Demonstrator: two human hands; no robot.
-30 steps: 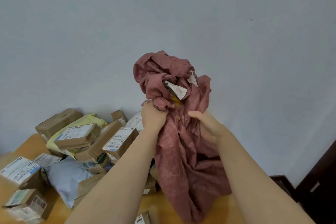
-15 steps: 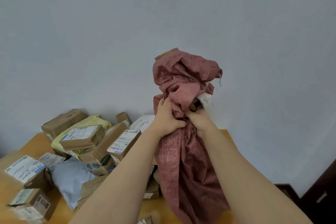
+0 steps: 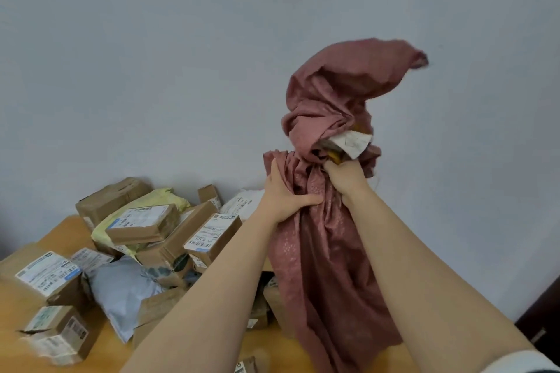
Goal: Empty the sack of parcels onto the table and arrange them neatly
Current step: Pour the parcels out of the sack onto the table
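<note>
In the head view, a dusty-pink woven sack hung above the right part of the orange wooden tabletop, its loose top flopping to the right. The left hand clutched a bunch of its cloth, thumb across the front. Just beside it, the right hand clenched the gathered neck under a white paper label. To the left, brown cardboard parcels lay heaped with a grey plastic mailer and a pale yellow mailer.

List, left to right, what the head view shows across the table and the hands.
In order: big labelled box → grey mailer bag → barcode-labelled box → left hand → right hand → dark door. Both hands grip the red sack, which overlaps them.
</note>
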